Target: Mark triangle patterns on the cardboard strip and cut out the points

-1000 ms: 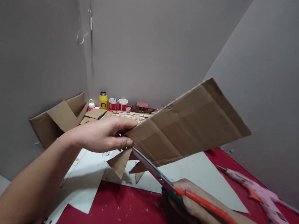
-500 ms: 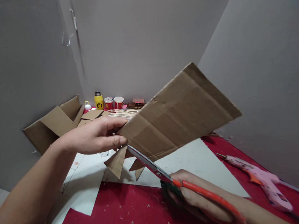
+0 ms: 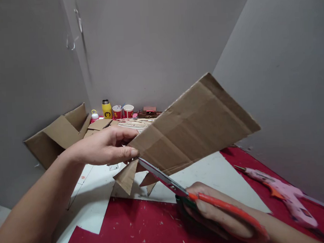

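Note:
My left hand (image 3: 113, 145) pinches the near left corner of a brown cardboard sheet (image 3: 194, 122), thumb on top and fingers mostly hidden beneath. The sheet is held in the air and slants up to the right. My right hand (image 3: 216, 212) is wrapped round the orange and green handles of a pair of scissors (image 3: 173, 186). Their blades lie at the sheet's lower left edge, with the tip close to my left thumb. A triangular cardboard flap (image 3: 127, 176) hangs below the blade tip. Further pointed bits of cardboard show under the blades.
A pink glue gun (image 3: 284, 193) lies on the red table (image 3: 145, 222) at right. White paper sheets (image 3: 207, 173) spread beneath the work. A folded cardboard box (image 3: 59, 131) leans at left. Behind stand a yellow bottle (image 3: 106, 110), two cups (image 3: 128, 111) and thin wooden sticks (image 3: 132, 123).
The far end of the cardboard sheet has dipped slightly. The scissors and my right hand have shifted a little to the right; my left hand keeps its hold.

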`<state>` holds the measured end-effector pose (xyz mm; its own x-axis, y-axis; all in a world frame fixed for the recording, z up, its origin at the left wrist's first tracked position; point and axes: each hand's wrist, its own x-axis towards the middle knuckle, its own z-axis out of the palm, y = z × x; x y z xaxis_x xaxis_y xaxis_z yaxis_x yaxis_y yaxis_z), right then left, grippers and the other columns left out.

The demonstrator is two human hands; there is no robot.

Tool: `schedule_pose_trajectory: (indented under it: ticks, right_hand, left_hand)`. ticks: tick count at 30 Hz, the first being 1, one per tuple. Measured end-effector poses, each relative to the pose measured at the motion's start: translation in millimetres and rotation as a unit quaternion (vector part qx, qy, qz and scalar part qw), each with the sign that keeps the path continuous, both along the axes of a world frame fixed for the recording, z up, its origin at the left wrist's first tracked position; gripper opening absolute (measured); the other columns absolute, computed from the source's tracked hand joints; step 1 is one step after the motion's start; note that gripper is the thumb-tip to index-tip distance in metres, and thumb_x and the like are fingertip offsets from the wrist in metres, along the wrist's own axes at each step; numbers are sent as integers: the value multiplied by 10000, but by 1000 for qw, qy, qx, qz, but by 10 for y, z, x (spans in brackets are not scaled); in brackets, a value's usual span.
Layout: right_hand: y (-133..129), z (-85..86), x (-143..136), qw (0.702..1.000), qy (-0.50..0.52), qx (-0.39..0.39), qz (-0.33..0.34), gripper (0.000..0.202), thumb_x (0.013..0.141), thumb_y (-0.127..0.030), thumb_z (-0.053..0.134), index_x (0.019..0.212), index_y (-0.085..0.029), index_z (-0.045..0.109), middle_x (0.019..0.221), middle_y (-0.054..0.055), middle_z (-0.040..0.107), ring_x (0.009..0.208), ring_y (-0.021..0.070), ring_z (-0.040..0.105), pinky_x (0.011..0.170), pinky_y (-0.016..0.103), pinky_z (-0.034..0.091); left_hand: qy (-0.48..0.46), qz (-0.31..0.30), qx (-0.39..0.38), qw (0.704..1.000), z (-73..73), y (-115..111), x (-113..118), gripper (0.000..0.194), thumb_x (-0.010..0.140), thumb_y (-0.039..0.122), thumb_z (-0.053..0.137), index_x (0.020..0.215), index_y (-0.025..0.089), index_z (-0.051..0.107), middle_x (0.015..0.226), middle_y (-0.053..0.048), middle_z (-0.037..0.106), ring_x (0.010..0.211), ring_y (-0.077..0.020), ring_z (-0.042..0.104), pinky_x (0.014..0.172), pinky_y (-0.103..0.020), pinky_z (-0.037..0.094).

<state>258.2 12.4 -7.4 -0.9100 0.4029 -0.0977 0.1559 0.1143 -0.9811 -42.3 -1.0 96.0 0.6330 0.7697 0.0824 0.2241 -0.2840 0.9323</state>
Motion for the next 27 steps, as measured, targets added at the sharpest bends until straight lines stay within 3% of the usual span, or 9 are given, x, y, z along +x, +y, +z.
schedule_pose_trajectory:
  ticks: [5,11,17,23,27]
  right_hand:
    - [1,50,-3,999,-18,35,7,602,899,-754,414,640,-216,334,521,-70,277,462,69,214,415,240,145]
    - [14,44,-15,998,-47,42,-18,600,892,-736,461,630,-214,323,558,-68,254,500,77,185,447,253,131]
    - [28,-5,-11,994,-73,65,-46,571,847,-694,572,635,-203,374,593,-58,311,542,88,232,481,247,187]
    - [36,-35,-28,975,-145,123,-117,486,853,-607,590,644,-190,454,590,-19,483,546,115,364,508,255,275]
    - [94,-41,-40,978,-124,130,-105,486,871,-615,574,664,-197,442,611,-32,426,574,117,335,518,256,260]
  left_hand:
    - [54,-16,74,996,78,-46,9,114,926,180,589,813,164,581,679,45,474,557,-75,422,480,-170,365]
    - [158,15,175,972,94,-64,13,127,914,192,577,791,165,582,711,29,503,644,-109,485,560,-199,402]
    - [167,31,154,973,71,-51,15,115,935,231,541,906,154,621,775,11,563,697,-127,530,602,-221,444]
    - [237,75,226,942,75,-96,57,110,903,192,537,810,173,592,727,23,536,668,-128,505,576,-226,407]
    - [196,77,184,960,46,-47,54,96,897,204,555,810,178,587,719,30,524,663,-123,495,568,-221,401]
